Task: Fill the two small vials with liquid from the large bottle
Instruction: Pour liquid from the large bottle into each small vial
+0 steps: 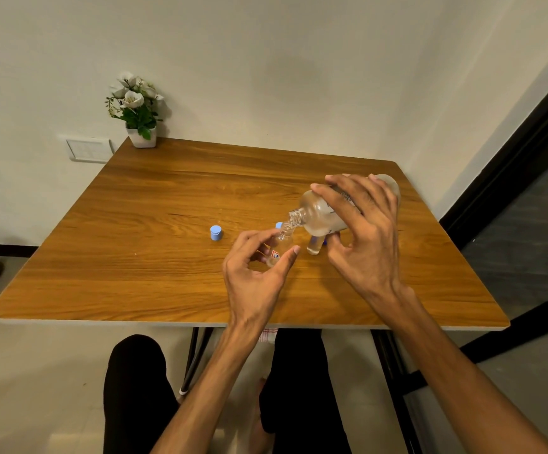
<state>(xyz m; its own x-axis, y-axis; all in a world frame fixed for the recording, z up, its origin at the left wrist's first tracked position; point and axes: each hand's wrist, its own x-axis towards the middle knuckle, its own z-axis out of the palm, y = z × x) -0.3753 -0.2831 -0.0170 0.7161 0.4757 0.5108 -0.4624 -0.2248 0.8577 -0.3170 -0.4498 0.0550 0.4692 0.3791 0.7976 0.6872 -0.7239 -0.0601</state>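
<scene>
My right hand (pixel 361 234) grips the large clear bottle (pixel 318 213), tipped over to the left with its threaded mouth touching the open mouth of a small clear vial (pixel 280 245). My left hand (pixel 256 270) holds that vial, which carries a red-and-white label and leans slightly. A second small vial (pixel 314 246) stands upright just right of it, under the big bottle, with clear liquid inside. One blue cap (pixel 216 232) sits on the table to the left; another blue cap (pixel 278 225) peeks out behind the held vial.
The wooden table (pixel 135 257) has a white pot of artificial flowers (pixel 138 109) at its far left corner against the wall. My dark-trousered knees are under the front edge. A dark door frame runs along the right.
</scene>
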